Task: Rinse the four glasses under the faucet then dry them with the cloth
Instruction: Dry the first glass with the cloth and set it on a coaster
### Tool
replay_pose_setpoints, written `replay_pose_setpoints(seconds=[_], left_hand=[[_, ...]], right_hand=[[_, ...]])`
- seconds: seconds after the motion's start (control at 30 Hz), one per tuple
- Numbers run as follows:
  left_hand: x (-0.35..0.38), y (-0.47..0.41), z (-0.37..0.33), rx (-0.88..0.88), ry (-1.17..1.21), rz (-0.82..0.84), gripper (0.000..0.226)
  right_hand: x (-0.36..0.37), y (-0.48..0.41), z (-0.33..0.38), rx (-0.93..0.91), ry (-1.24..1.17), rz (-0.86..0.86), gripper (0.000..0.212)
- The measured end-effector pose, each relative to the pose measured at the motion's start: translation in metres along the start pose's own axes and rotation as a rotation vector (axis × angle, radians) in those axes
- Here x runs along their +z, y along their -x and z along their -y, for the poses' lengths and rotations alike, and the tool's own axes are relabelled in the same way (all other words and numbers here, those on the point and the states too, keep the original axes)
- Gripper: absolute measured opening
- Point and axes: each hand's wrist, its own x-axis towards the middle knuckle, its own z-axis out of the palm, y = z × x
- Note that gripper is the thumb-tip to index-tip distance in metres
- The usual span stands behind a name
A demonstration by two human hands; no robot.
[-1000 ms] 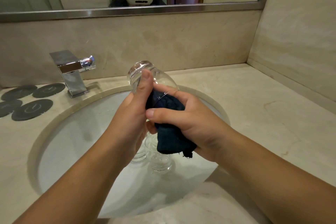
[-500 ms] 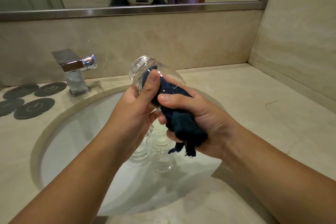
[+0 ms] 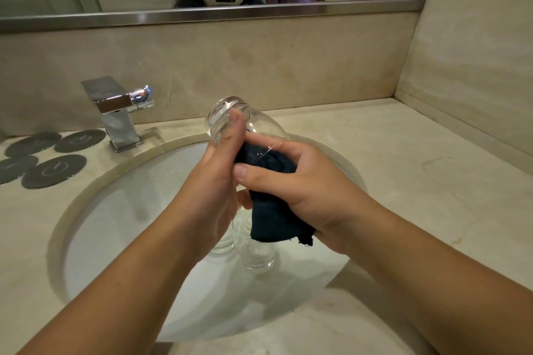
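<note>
Cloth plugs the tilted glass; other glasses sit in the sink.

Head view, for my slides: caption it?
Left hand holds a glass over the sink; right hand presses a dark cloth into it.

Both bare forearms reach in from the lower corners and meet in the middle, with the wrists almost level. The left hand curls round a tilted glass, its thumb lying up along the side. The right hand grips a dark cloth, thumb stretched across toward the left hand.
</note>
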Motion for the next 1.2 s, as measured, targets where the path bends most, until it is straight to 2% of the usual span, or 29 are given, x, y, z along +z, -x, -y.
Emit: replay_pose_setpoints(seconds=[0.1, 0.2, 0.3, 0.37, 0.5, 0.63, 0.73, 0.8, 1.0, 1.2], left_hand=[[0.000, 0.000, -0.002, 0.017, -0.003, -0.012, 0.087], [0.001, 0.001, -0.003, 0.052, -0.029, -0.015, 0.086], [0.001, 0.003, -0.006, 0.093, -0.040, 0.000, 0.093], [-0.001, 0.003, -0.006, 0.093, -0.035, -0.008, 0.090], [0.000, 0.003, -0.006, 0.064, -0.049, 0.001, 0.071], [0.004, 0.006, -0.006, 0.031, -0.074, 0.013, 0.081], [0.005, 0.007, -0.008, 0.051, -0.065, 0.001, 0.082], [0.003, 0.007, -0.008, 0.066, -0.068, -0.009, 0.079], [0.001, 0.007, -0.010, 0.131, -0.071, -0.017, 0.081], [0.004, 0.005, -0.008, 0.128, -0.020, -0.057, 0.064]], right_hand=[[0.002, 0.000, 0.003, 0.086, -0.227, 0.035, 0.042], [0.002, 0.000, 0.005, 0.166, -0.407, 0.054, 0.040], [0.000, -0.001, 0.005, 0.160, -0.414, 0.076, 0.049], [-0.001, -0.001, 0.005, 0.141, -0.409, 0.037, 0.053], [-0.002, -0.002, 0.002, 0.031, -0.302, -0.024, 0.040], [-0.002, -0.004, -0.003, -0.116, -0.065, -0.056, 0.032], [-0.002, -0.003, -0.002, -0.141, 0.055, -0.051, 0.033], [-0.003, -0.002, 0.001, -0.100, 0.014, -0.019, 0.034], [-0.003, 0.003, 0.017, 0.072, -0.400, 0.111, 0.048], [-0.008, -0.002, 0.011, 0.052, -0.366, 0.057, 0.048]])
